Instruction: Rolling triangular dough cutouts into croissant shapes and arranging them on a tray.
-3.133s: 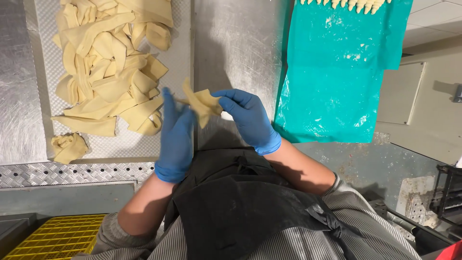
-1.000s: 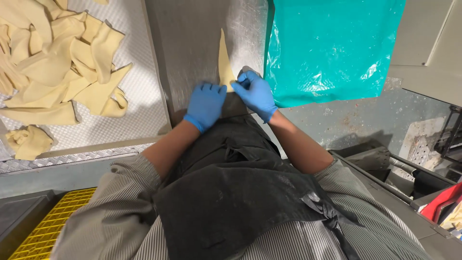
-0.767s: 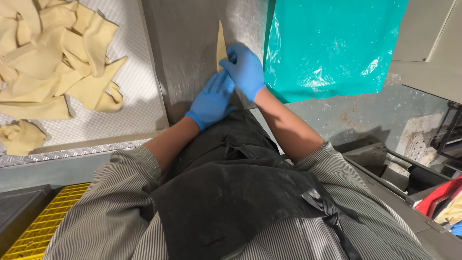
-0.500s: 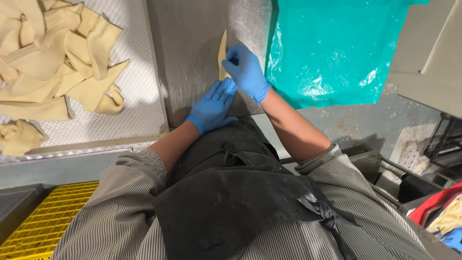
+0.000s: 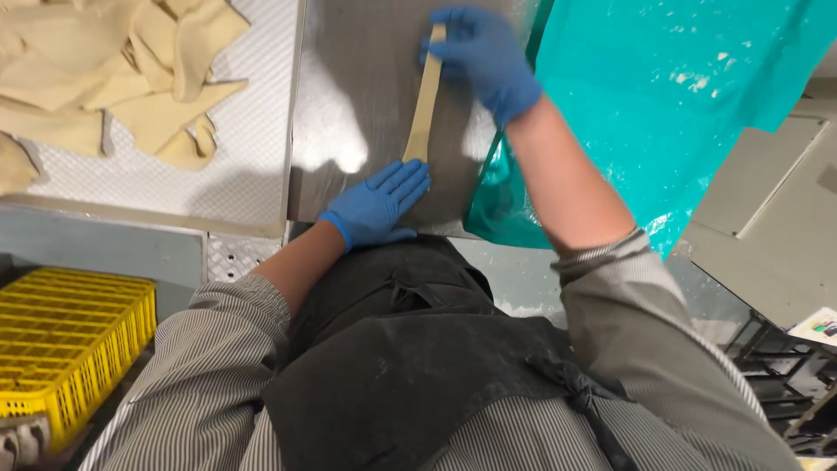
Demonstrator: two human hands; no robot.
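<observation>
On the steel bench [image 5: 366, 105], one dough strip [image 5: 425, 96] is lying stretched; right hand [image 5: 484, 52] is pinching its far end, left hand [image 5: 377, 205] is pressing flat, grip released; heaped dough pieces [image 5: 113, 78] are waiting.

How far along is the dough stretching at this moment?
In hand: the pale dough strip lies stretched long on the steel surface, right hand at its far end, left hand at its near end. Left: a pile of pale dough pieces on the perforated tray.

Left hand [image 5: 377, 206] flat, fingers spread; right hand [image 5: 482, 54] stretched forward, fingers curled, pinching.
</observation>
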